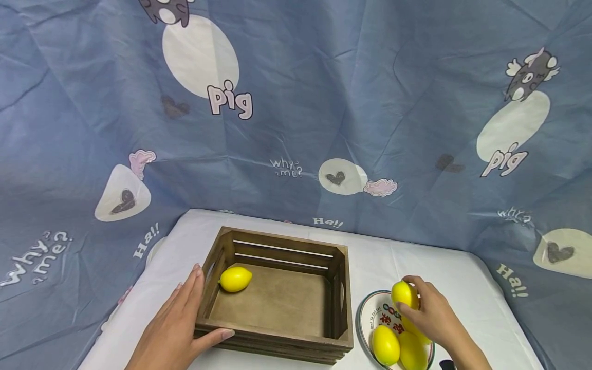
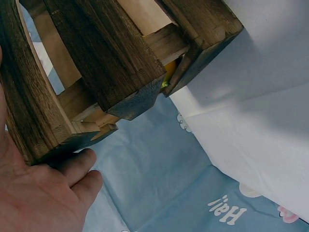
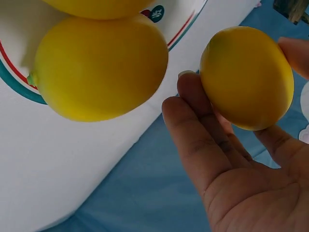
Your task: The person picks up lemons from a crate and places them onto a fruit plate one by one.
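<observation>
My right hand (image 1: 435,311) pinches a yellow lemon (image 1: 404,294) between thumb and fingers, holding it over a round plate (image 1: 368,313). In the right wrist view the held lemon (image 3: 247,78) sits between the fingertips, beside the plate's lemons. On the plate lie more lemons (image 1: 386,345), one partly hidden by the right hand. My left hand (image 1: 178,321) rests against the near left corner of a brown wooden slatted crate (image 1: 277,333), its fingers straight along the left side and thumb at the front rim. Inside the crate, towards the left, lies one lemon (image 1: 236,279).
A white cloth (image 1: 393,257) covers the table under crate and plate. Behind and at both sides hangs a blue printed curtain (image 1: 287,128). Close to the right forearm, a small black object (image 1: 446,365) shows at the bottom edge.
</observation>
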